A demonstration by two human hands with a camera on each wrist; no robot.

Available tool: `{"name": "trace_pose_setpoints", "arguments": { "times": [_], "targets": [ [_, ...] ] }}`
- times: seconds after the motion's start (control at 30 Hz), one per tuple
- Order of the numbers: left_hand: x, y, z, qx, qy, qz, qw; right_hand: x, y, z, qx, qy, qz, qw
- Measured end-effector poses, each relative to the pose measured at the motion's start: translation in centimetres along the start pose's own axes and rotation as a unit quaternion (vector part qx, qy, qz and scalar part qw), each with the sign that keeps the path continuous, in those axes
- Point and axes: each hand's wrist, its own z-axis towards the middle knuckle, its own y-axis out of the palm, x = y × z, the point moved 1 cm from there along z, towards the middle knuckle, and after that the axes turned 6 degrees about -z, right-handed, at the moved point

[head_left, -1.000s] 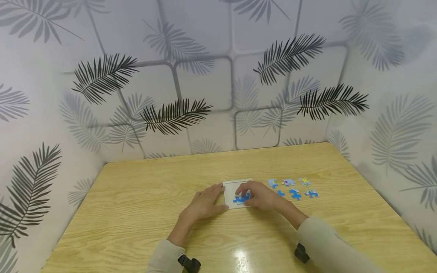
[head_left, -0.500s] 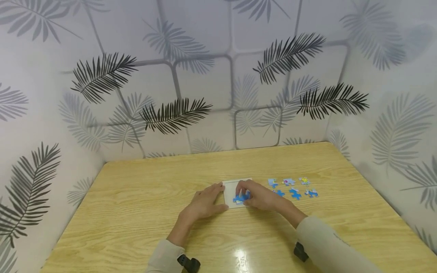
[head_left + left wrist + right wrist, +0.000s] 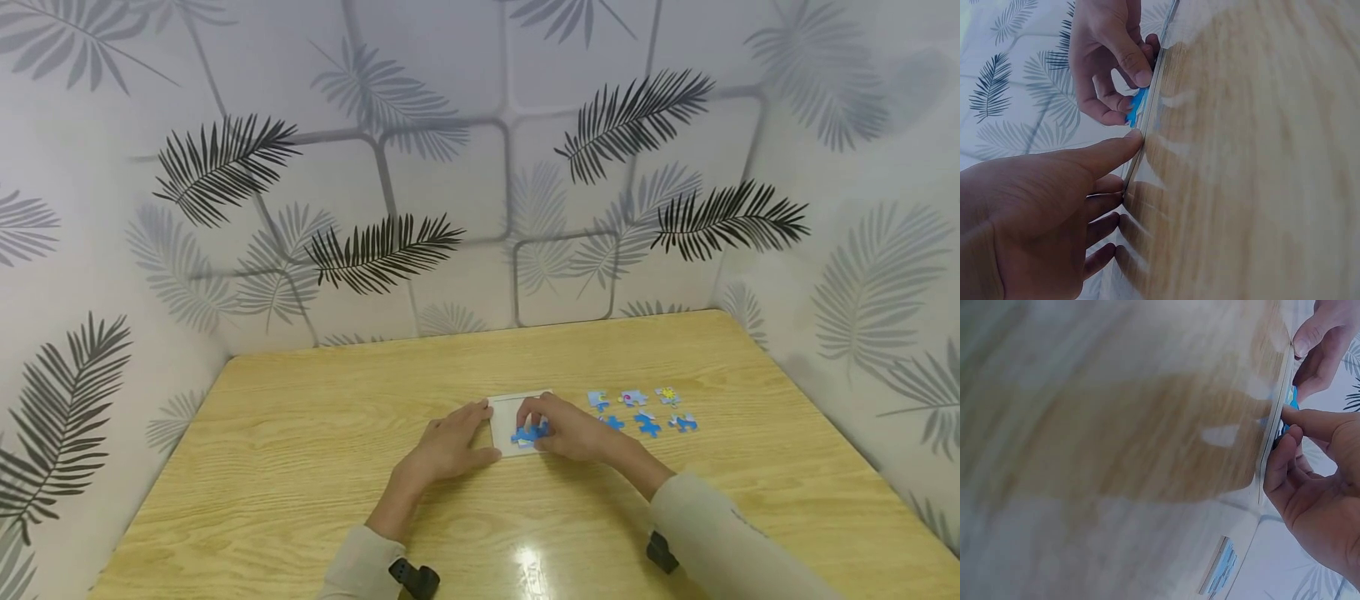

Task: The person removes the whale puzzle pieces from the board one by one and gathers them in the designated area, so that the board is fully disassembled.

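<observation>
A shallow white puzzle tray (image 3: 505,421) lies on the table between both hands. My left hand (image 3: 446,443) rests along its left side, fingers fairly straight, with the thumb at the near left corner and the index finger by the far one. Over the tray's right half, my right hand (image 3: 573,429) pinches a blue puzzle piece (image 3: 528,434) between thumb and fingers. In the left wrist view the blue piece (image 3: 1137,107) sits low at the tray's edge, slightly tilted. The right hand covers part of the tray; whether other pieces lie beneath is hard to tell.
Several loose puzzle pieces stand in two rows right of the tray, among them a yellow-patterned piece (image 3: 667,395) and a blue piece (image 3: 647,424). The wooden table (image 3: 300,433) ends at a leaf-patterned wall (image 3: 450,283).
The right hand keeps its pinch on the blue puzzle piece and shifts only very slightly over the tray. The left hand stays at the tray's left side.
</observation>
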Motion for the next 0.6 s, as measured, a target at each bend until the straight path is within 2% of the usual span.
{"name": "trace_pose_setpoints", "arguments": {
  "times": [0.33, 0.6],
  "targets": [
    [0.00, -0.01, 0.01, -0.002, -0.002, 0.000, 1.0000, 0.12, 0.07, -0.15, -0.001, -0.007, -0.011, 1.000],
    [-0.73, 0.52, 0.42, 0.004, -0.001, 0.000, 1.0000, 0.25, 0.09, -0.16, 0.006, -0.004, -0.026, 1.000]
  ]
}}
